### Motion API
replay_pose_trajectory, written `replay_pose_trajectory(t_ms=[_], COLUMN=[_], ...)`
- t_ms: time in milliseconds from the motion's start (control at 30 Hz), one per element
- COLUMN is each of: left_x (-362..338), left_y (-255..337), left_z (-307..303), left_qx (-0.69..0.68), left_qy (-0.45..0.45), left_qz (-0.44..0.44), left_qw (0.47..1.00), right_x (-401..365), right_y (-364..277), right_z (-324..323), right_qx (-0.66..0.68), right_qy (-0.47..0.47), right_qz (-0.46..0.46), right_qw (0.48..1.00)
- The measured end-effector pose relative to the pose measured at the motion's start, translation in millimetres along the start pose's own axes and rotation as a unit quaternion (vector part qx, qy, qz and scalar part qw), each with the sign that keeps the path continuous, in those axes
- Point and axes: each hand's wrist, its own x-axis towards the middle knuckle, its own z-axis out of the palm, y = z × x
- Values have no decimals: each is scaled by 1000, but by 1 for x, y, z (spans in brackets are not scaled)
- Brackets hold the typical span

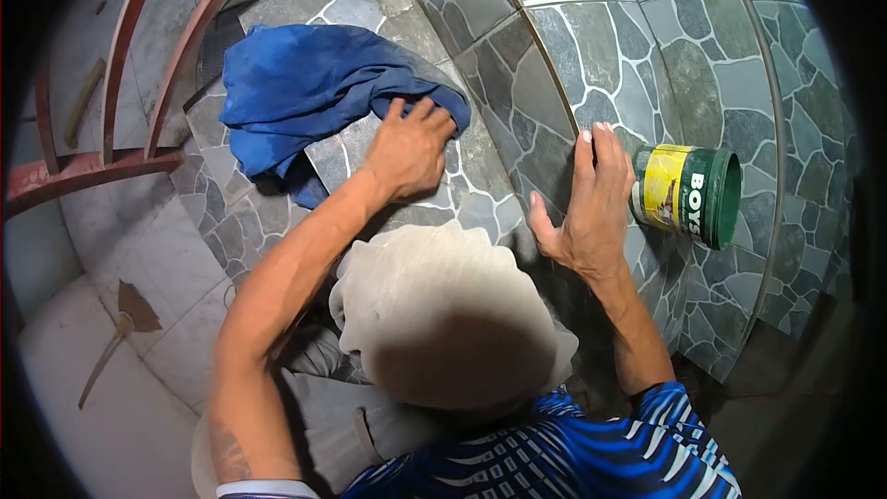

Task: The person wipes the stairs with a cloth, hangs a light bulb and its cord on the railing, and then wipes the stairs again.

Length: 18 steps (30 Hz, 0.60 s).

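A crumpled blue cloth (305, 92) lies over the stone-patterned tiles at the upper left. My left hand (411, 148) is on its right end, with the fingers curled into the folds. My right hand (596, 212) has its fingers stretched out and the thumb apart, against the tiled surface beside the step edge. Just right of those fingers is a green can (707, 194) with a yellow label and the letters "BOYS"; its open mouth faces right in the view.
Tiled steps (591, 46) rise on the right, with a thin trim strip (522, 9) along one edge. Red curved metal bars (120, 55) stand at the upper left. A brown scraper-like piece (134, 310) with a handle lies on the pale floor. A pale scalloped-edged shape (443, 286) blocks the lower middle.
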Motion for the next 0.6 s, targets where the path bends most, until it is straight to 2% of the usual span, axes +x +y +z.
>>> replay_pose_trajectory(t_ms=[67,100,200,233,333,367,400,467,500,533,600], left_x=[15,17,12,11,22,23,19,12,12,18,21], left_y=[-10,-7,25,14,-16,-5,8,24,12,-1,-23], left_z=[-8,7,8,8,-5,-1,2,5,6,2,-3], left_qx=[-5,102,58,20,34,97,85,61,58,38,119], left_qy=[-20,128,-39,-2,65,62,23,21,-8,-47,109], left_qz=[-104,-86,13,14,-96,-96,-77,-1,-19,-80,-105], left_qw=[994,983,998,1000,993,989,993,998,998,995,981], right_x=[-4,-4,-3,-2,-4,-8,-6,1,1,-3,-4], right_y=[2,2,1,2,4,3,3,4,4,4,5], right_z=[0,0,-2,-2,0,-1,-1,1,1,1,2], right_qx=[4,6,7,7,18,12,5,10,15,22,15], right_qy=[-3,-4,-9,-11,-1,-6,-5,-2,-1,-5,-1], right_qz=[4,5,9,12,11,16,15,8,9,17,11], right_qw=[1000,1000,1000,1000,1000,1000,1000,1000,1000,1000,1000])
